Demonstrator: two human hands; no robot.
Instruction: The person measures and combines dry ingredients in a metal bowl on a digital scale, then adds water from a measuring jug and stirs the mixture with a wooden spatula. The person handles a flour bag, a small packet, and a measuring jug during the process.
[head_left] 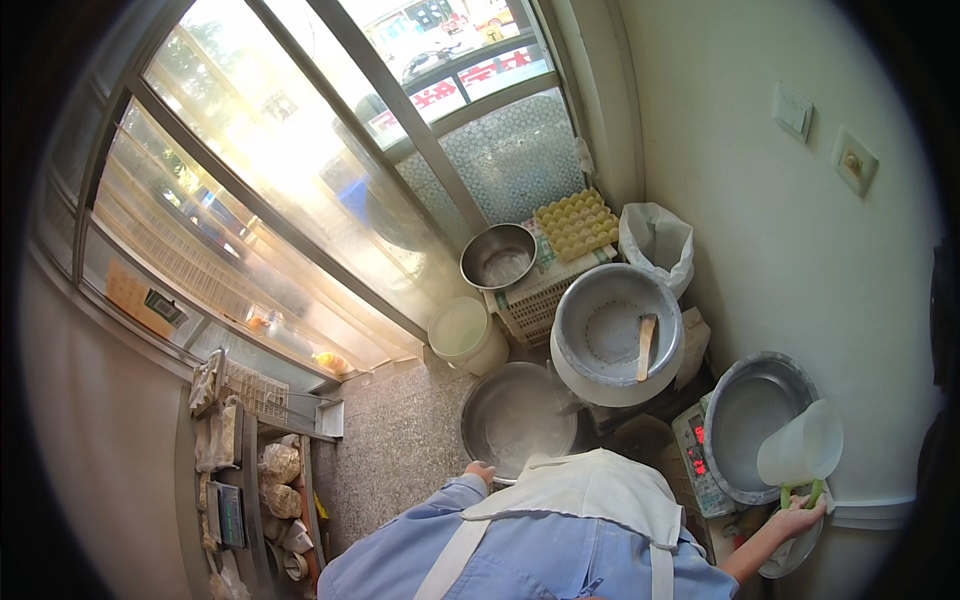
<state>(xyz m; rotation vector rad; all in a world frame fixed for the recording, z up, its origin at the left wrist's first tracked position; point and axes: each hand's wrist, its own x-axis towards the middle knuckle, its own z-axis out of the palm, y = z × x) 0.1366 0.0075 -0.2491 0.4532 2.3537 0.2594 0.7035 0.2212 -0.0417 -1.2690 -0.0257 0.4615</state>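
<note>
The right hand (797, 519) grips the green handle of a clear jug (802, 445) and holds it tipped over the metal bowl (748, 420) on the scale (693, 455), so the jug's mouth faces down into the bowl. The left hand (481, 472) rests on the rim of a big pan (515, 420) on the floor; its fingers curl, but I cannot tell if they grip. Farther off, a stick (645, 345) lies in a tub (615, 335). Near the window sits an egg tray (577, 223).
</note>
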